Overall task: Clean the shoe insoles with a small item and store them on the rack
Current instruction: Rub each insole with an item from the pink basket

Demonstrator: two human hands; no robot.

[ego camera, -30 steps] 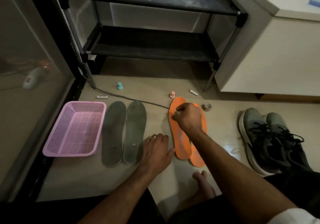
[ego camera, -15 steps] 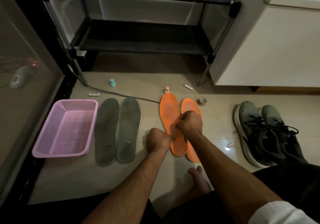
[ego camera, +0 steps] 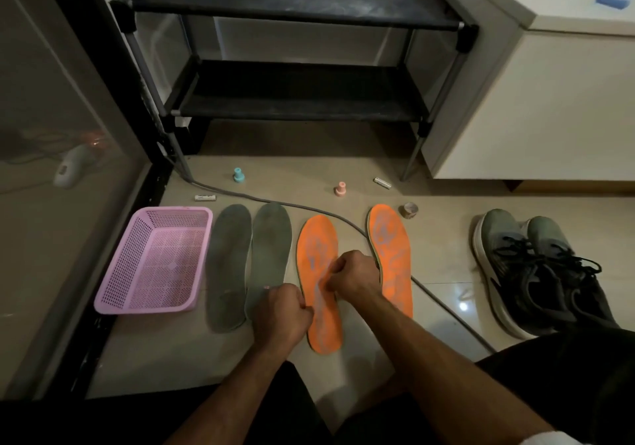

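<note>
Two orange insoles lie on the floor, the left orange insole (ego camera: 318,255) apart from the right orange insole (ego camera: 390,255). My left hand (ego camera: 285,310) is a fist pinching the left insole's left edge near the heel. My right hand (ego camera: 354,276) has its fingers curled and pinched on that insole's middle; whether a small item is inside them is hidden. Two grey insoles (ego camera: 228,266) (ego camera: 269,248) lie side by side to the left. The black two-shelf rack (ego camera: 292,15) stands behind, with nothing on its shelves.
A pink basket (ego camera: 154,259) sits at the left and grey sneakers (ego camera: 536,266) at the right. A grey cable (ego camera: 240,194) crosses the floor between the orange insoles. A teal stopper (ego camera: 238,175), a pink stopper (ego camera: 340,188), two batteries (ego camera: 205,198) (ego camera: 382,183) and a tape roll (ego camera: 408,210) lie nearby. A white cabinet (ego camera: 549,101) stands right.
The left orange insole has slid left, away from its pair. My left hand went from flat on the floor to a fist at its edge. My right hand moved down toward the heel.
</note>
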